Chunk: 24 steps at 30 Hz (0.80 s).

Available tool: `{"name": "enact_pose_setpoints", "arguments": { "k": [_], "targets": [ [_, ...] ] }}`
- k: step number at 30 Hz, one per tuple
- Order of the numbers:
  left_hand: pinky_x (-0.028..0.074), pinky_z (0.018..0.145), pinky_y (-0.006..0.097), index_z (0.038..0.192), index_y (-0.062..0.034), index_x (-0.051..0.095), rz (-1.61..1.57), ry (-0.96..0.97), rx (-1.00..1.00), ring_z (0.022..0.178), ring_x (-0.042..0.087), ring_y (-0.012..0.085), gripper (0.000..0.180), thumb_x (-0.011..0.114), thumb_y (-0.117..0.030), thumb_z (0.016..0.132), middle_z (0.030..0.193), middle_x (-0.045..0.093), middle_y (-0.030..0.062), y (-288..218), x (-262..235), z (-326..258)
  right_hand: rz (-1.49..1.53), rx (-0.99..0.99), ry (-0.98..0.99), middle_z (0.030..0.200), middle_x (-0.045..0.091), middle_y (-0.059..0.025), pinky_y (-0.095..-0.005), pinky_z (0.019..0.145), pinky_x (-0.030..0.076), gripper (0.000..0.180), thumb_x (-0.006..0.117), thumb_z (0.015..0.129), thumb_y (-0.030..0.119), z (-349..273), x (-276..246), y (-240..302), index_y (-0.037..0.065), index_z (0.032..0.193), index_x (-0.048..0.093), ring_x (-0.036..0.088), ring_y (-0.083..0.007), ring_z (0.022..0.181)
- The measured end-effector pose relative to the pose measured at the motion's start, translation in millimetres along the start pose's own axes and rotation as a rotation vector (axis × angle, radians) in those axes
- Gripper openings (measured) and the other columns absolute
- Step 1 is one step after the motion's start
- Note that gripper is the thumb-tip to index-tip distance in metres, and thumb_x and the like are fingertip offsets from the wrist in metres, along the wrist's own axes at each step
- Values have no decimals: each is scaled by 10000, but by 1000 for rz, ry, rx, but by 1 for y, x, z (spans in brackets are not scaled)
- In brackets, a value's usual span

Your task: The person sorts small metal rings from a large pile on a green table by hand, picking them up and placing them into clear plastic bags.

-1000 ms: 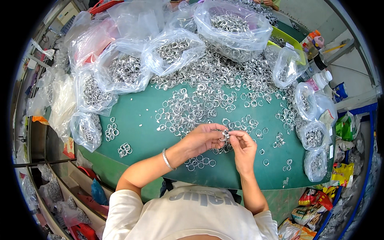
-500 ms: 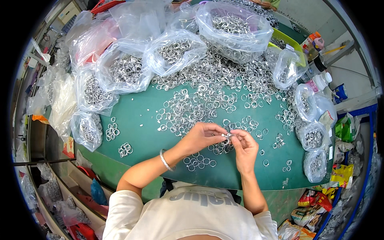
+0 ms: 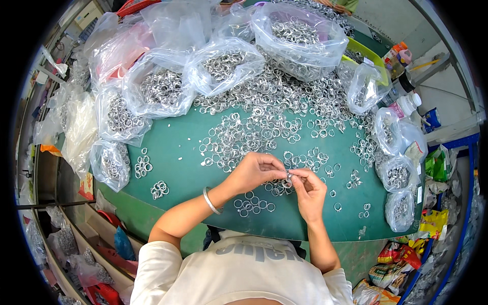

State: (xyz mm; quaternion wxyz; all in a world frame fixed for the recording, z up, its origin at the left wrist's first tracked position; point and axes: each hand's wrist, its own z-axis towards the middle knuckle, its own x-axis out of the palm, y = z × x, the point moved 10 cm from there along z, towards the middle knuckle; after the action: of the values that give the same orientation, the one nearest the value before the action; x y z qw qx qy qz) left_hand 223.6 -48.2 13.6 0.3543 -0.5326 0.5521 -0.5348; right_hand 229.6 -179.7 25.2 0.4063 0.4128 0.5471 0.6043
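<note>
Over the near middle of the green table [image 3: 173, 140], my two hands meet at a small silver-coloured ring [image 3: 289, 179]. My left hand [image 3: 255, 173], with a bracelet [image 3: 210, 200] at the wrist, is closed in a pinch at the ring's left side. Thumb and fingers of my right hand [image 3: 309, 191] are closed on its right side. Fingertips cover part of the ring, so I cannot tell if more than one is held. Loose rings [image 3: 254, 205] lie just below my left hand, and a larger spread of rings [image 3: 236, 140] lies beyond it.
A dense heap of rings [image 3: 274, 94] covers the table's far side. Open clear bags of rings [image 3: 160, 89] stand along the left and far edges, and smaller bags [image 3: 399, 175] line the right edge. Bottles [image 3: 406, 104] stand at the far right, near a yellow-green basket [image 3: 380, 66].
Both hands have shifted very slightly, with the fingers re-angled round the ring. Its face now looks turned differently. The piles and bags look the same.
</note>
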Motion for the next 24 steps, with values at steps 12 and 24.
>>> {"name": "enact_pose_setpoints", "arguments": {
  "k": [12, 24],
  "targets": [
    [505, 742, 251, 980, 7, 669, -305, 89, -177, 810, 630, 121, 192, 679, -135, 852, 921, 674, 66, 35, 5, -3, -333, -257, 59, 828, 639, -102, -260, 665, 464, 141, 625, 778, -87, 4, 10, 42, -45, 900, 681, 593, -166, 748],
    [505, 724, 254, 989, 8, 674, -461, 134, -286, 800, 623, 118, 212, 669, -163, 862, 888, 675, 61, 41, 11, -5, -199, -212, 151, 829, 636, -88, -254, 690, 459, 166, 632, 796, -71, 9, 8, 34, -57, 961, 652, 578, -146, 741]
  ]
}}
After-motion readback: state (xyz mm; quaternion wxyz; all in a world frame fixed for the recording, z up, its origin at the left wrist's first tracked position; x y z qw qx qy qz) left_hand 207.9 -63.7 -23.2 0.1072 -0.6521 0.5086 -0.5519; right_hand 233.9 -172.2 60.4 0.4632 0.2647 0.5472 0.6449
